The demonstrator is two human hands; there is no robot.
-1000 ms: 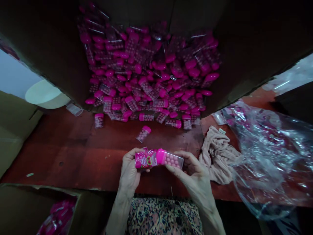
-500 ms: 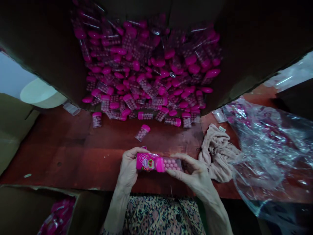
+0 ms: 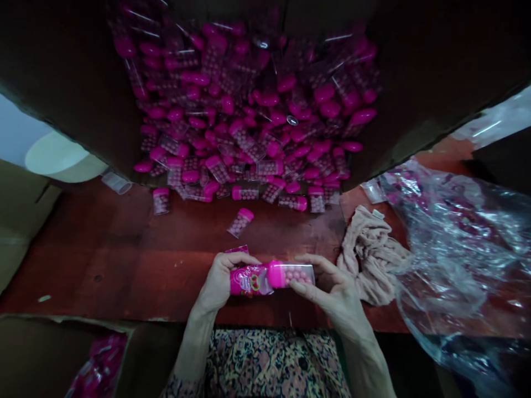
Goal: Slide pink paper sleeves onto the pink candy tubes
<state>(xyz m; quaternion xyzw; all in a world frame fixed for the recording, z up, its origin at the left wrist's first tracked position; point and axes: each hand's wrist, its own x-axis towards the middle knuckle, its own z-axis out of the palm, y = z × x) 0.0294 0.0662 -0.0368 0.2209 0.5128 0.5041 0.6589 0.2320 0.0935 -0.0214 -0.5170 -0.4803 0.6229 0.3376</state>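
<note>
Left hand (image 3: 218, 284) grips a printed pink sleeve (image 3: 251, 281); right hand (image 3: 332, 290) is closed on a pink-capped clear tube of pink balls (image 3: 296, 275), held over the tabletop (image 3: 124, 249) near its front edge. Tube judged light, stiff, slippery; best held by its body.

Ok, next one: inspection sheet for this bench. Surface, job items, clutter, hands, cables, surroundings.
surface: reddish-brown wooden tabletop, worn and stained
job's things: clear tube of pink balls with a pink cap; printed pink sleeve at its capped end
hands: left hand grips the sleeve; right hand holds the tube's clear end
clutter: heap of capped tubes between dark cardboard flaps; loose tube lying tilted; crumpled beige cloth; clear plastic bag
cables: nothing seen
surroundings: cardboard box with pink packets, lower left; pale bowl, upper left
</note>
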